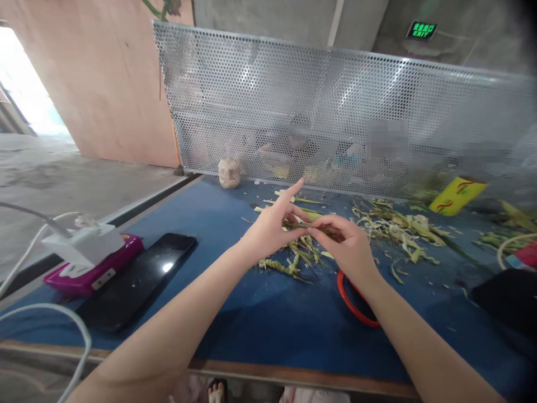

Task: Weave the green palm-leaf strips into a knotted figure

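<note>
My left hand (277,221) is over the middle of the blue table, index finger stretched out and thumb closed toward the other fingers. My right hand (348,243) meets it with thumb and fingers pinched together. Whatever thin piece lies between the fingertips is mostly hidden. Below and behind the hands lie green plant stalks (308,215) and a bumpy, seeded-looking green sprig (279,267). A red loop (356,313), perhaps a tool handle, is partly covered by my right hand and wrist.
Plant scraps (394,224) spread to the right, near a yellow tube (457,195). A black phone (140,280) and purple power strip (94,274) with white cables lie left. A perforated metal screen (272,101) bounds the back; a whitish lump (229,172) stands before it.
</note>
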